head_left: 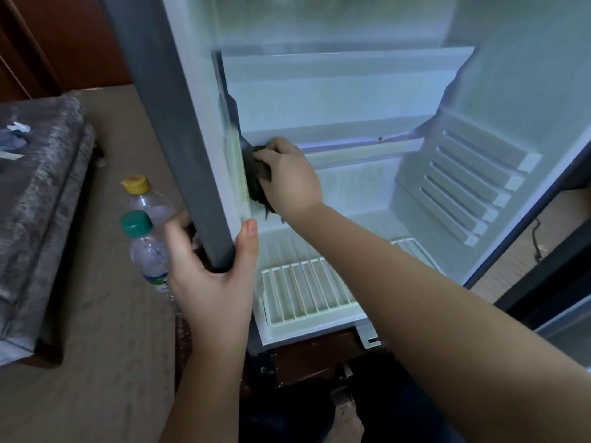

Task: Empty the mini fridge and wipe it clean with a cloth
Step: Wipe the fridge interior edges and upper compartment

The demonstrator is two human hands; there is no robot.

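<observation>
1. Brown floor (105,330); a green-capped bottle (148,251) and a yellow-capped bottle (150,199) stand left of the open mini fridge (351,100).
2. My left hand (211,282) has its fingers clamped round the fridge's grey left edge.
3. Deeper inside, my right hand (289,177) has its fingers curled on the dark cloth (256,174), pressing it against the fridge's left inner wall.

A grey crushed-velvet seat (41,203) fills the left edge of the tan carpet (96,362), its front corner near the lower left. On the seat's top, by its left edge, lie small crumpled scraps (17,135), white and blue-grey; what they are is unclear. Dark wood panelling (64,36) rises behind the carpet's far edge. At the right, a thin black cable (537,238) trails across a light wood-grain surface (518,260). A dark wooden base (307,356) sits at the lower middle.
</observation>
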